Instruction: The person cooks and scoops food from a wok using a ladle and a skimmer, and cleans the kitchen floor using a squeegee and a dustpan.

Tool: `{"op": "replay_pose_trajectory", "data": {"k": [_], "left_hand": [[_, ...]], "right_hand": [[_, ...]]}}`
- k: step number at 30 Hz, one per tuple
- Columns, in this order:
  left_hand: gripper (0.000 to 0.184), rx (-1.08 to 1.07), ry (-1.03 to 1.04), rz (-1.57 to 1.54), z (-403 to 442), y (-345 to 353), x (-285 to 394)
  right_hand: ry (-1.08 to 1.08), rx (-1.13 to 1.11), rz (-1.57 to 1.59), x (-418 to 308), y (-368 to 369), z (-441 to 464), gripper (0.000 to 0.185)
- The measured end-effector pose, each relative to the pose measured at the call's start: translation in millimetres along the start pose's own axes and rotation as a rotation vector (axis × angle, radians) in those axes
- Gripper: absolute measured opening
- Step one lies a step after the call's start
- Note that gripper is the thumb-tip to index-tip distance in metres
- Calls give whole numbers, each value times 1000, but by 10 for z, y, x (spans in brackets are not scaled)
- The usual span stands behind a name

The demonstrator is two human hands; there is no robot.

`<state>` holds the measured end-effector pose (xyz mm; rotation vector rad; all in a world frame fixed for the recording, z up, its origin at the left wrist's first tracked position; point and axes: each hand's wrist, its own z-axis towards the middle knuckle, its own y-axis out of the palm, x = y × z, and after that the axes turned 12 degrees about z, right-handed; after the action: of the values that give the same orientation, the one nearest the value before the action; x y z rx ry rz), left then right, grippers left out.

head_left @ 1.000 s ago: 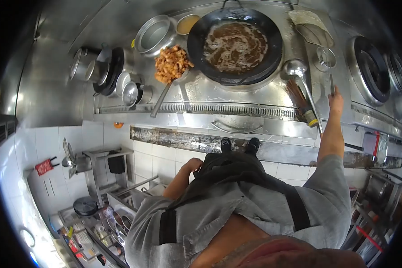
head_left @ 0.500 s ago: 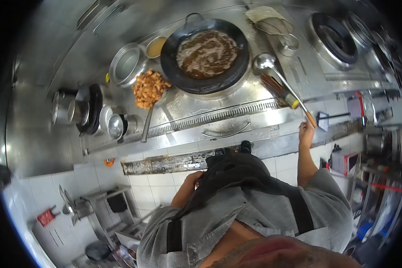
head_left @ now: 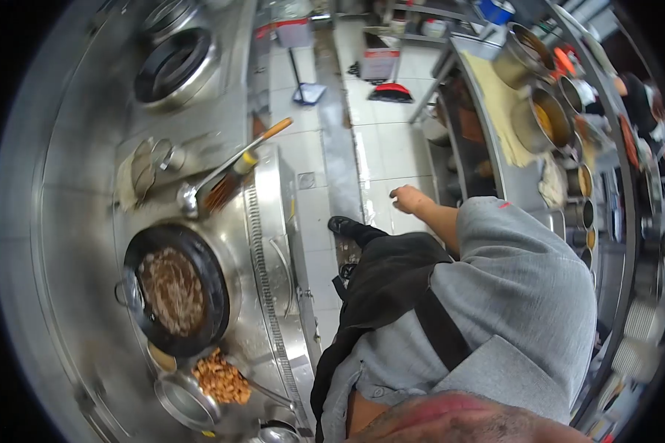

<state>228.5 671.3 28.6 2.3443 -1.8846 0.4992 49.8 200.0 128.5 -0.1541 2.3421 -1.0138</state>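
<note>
Head view, right hand (head_left: 411, 198) over floor tiles (head_left: 380, 153), left hand hidden.

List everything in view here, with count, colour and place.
Wok: one, black, left range, holding brown foamy liquid
Fried pieces: one heap, orange-brown, beside wok
Metal pot: one, silver, beside pieces
Ladle: one, silver, wooden handle, on range
Brush: one, brown, beside ladle
Dustpan: one, blue-white, floor
Broom head: one, red, floor
Cloth: one, yellow, right bench
Bench pots: several, silver, right bench
Plates: stacked, white, lower right
Other items: too small or blurred to count
Right hand: one, bare, empty, over floor
Left hand: not in view
</note>
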Motion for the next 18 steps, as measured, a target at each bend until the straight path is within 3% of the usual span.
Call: {"op": "replay_pose_trajectory", "data": {"k": [11, 13, 16, 18], "left_hand": [[20, -75, 95, 264, 457, -153, 1140], [20, -67, 127, 294, 566, -141, 1495], [23, -38, 134, 246, 737, -115, 2023], [18, -7, 273, 290, 1051, -70, 2133]], "right_hand": [[234, 179, 195, 1040, 155, -1018, 32], [368, 243, 241, 1278, 87, -1085, 30], [304, 355, 227, 1863, 233, -1054, 28], [185, 409, 347, 2186, 314, -992, 25]]}}
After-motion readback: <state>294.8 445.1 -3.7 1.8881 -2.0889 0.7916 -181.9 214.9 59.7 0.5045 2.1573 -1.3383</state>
